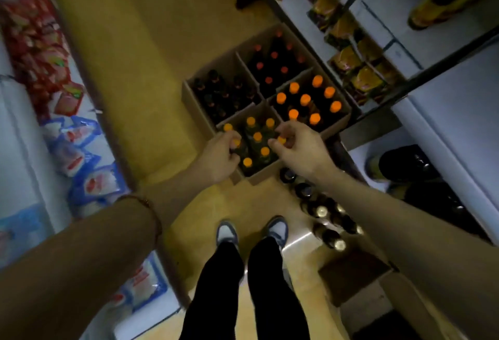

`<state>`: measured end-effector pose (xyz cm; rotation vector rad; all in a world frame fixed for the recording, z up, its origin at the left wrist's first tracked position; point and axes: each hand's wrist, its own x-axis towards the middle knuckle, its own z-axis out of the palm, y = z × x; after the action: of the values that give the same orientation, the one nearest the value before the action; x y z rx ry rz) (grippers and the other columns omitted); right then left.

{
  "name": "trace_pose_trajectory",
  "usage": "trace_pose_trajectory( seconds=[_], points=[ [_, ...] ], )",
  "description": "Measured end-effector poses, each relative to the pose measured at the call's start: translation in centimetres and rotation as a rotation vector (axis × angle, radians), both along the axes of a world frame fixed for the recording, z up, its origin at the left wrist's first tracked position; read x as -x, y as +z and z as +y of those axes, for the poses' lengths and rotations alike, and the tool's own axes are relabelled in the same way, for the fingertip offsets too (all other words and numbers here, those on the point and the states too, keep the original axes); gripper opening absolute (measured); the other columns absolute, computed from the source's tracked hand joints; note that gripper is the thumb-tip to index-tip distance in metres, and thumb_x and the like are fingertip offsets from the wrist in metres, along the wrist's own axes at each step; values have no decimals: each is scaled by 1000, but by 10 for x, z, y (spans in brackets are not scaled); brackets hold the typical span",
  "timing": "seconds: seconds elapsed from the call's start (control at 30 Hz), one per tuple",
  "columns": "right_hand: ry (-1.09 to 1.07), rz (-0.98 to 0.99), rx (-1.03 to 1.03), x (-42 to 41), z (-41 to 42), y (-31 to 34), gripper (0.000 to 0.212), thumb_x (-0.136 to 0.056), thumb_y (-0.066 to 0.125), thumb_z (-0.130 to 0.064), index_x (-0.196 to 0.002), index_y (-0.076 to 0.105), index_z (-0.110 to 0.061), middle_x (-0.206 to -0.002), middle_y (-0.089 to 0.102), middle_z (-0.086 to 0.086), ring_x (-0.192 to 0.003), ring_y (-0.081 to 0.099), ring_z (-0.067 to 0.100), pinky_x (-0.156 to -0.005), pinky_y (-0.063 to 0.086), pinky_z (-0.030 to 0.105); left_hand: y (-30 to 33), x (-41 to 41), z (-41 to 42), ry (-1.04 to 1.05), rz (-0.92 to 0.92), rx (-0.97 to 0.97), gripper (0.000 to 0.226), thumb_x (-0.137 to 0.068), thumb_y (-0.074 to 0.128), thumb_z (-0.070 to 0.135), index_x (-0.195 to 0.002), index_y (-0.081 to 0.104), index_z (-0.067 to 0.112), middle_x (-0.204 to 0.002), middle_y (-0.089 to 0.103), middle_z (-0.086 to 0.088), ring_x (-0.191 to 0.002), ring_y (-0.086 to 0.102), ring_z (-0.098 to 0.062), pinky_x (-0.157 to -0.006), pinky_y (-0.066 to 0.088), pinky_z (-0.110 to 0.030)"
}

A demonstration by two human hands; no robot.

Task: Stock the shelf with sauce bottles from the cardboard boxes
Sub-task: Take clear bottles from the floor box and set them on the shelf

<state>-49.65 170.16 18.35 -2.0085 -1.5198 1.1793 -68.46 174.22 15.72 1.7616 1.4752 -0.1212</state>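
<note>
A: Head view: both hands in the nearest cardboard box [259, 174]?

B: Yes. Left hand [220, 157] pinches one orange-capped bottle [237, 143], right hand [299, 145] another [281, 140]. Bottles stand upright beneath each grip, so lift straight up.

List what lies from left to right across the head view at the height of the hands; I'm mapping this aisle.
Red packets → blue-and-white packets → left hand on an orange cap → box of orange-capped bottles → right hand on another cap → shelf.
</note>
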Motion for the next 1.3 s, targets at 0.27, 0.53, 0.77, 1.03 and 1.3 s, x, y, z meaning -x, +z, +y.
trace_pose_trajectory(
  seconds=[0.27, 0.53, 0.77, 1.03, 1.3],
  points=[
    [-40, -37, 79, 14, 9, -188, 40, -88, 68, -32, -121, 58, -12, -122, 53, 12, -102, 59, 30, -84, 48, 33, -164, -1, 14, -146, 76, 101, 52, -89, 57, 3, -137, 40, 8, -131, 42, -11, -113, 49, -24, -82, 36, -21],
    [-54, -64, 138, 21, 26, -312, 54, -90, 65, -36, -133, 48, -9, -133, 50, 14, -123, 49, 28, -89, 38, 27, -284, 9, 27, -322, 237, 81, 69, -88, 62, 12, -149, 28, 13, -141, 37, -13, -126, 43, -34, -100, 40, -40],
    [19, -103, 216, 17, 60, -359, 42, -88, 70, -27, -123, 57, -6, -126, 59, 13, -118, 54, 26, -86, 38, 25, -331, -3, 62, -430, 81, 131, 50, -80, 72, 2, -127, 59, 15, -133, 53, -10, -122, 51, -29, -100, 45, -43],
    [328, -119, 266, 7, 88, -381, 53, -79, 79, -22, -128, 61, -17, -135, 53, 10, -125, 48, 27, -99, 36, 31, -360, -1, 81, -688, 127, 143, 57, -84, 71, 27, -137, 51, 24, -143, 39, -6, -129, 41, -23, -100, 36, -33],
    [300, -91, 176, 2, 89, -407, 46, -77, 78, -26, -121, 64, -25, -138, 48, 1, -127, 47, 27, -101, 41, 50, -385, -3, 79, -680, 108, 189, 62, -88, 66, 30, -144, 40, 28, -145, 41, -3, -131, 43, -23, -95, 37, -30]
  ],
)
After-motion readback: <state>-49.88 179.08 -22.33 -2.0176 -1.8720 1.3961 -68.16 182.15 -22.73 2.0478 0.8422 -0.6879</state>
